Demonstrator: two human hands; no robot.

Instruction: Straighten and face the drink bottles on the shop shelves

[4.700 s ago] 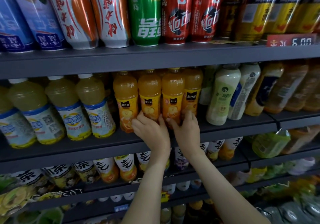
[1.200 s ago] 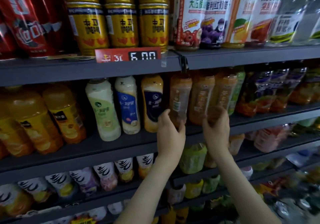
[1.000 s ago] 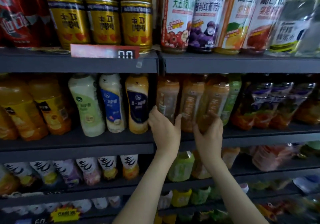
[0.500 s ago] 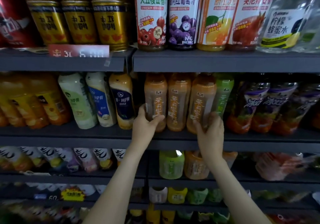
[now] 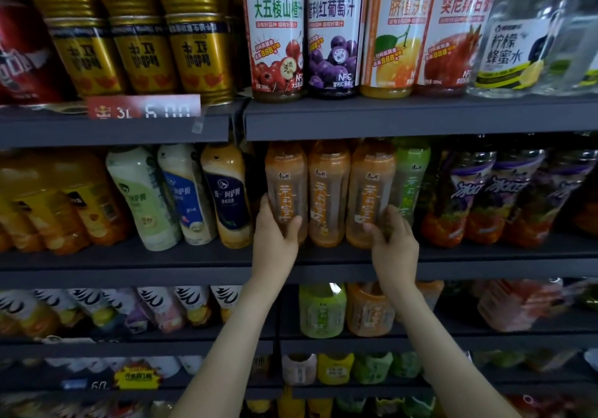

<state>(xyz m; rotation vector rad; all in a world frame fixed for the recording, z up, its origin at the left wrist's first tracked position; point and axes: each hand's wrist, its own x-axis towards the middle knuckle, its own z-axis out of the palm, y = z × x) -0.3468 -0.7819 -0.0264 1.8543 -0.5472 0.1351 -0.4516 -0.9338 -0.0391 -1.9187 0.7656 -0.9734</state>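
A: Two hands are working one row. The left hand (image 5: 275, 239) is gripping the foot of the left orange bottle (image 5: 286, 174), with its thumb lying across the front and its fingers going round the far side.

B: And the other one?

A: The right hand (image 5: 393, 246) is grasping the right orange bottle (image 5: 372, 184) low down, thumb on the label.

B: What is standing between them?

A: The middle orange bottle (image 5: 328, 191) is standing upright there, touching both, and no hand is holding it. All three are sitting at the front of the shelf (image 5: 161, 262), labels facing out.

B: Around them?

A: At three o'clock a green bottle (image 5: 412, 174) is standing just beside the right hand's bottle. At nine o'clock three milk-tea bottles (image 5: 226, 191) are leaning left. At twelve o'clock, one shelf up, juice bottles (image 5: 278, 29) are standing upright. At eleven o'clock gold cans (image 5: 200, 45) are sitting above a red price tag (image 5: 144, 106).
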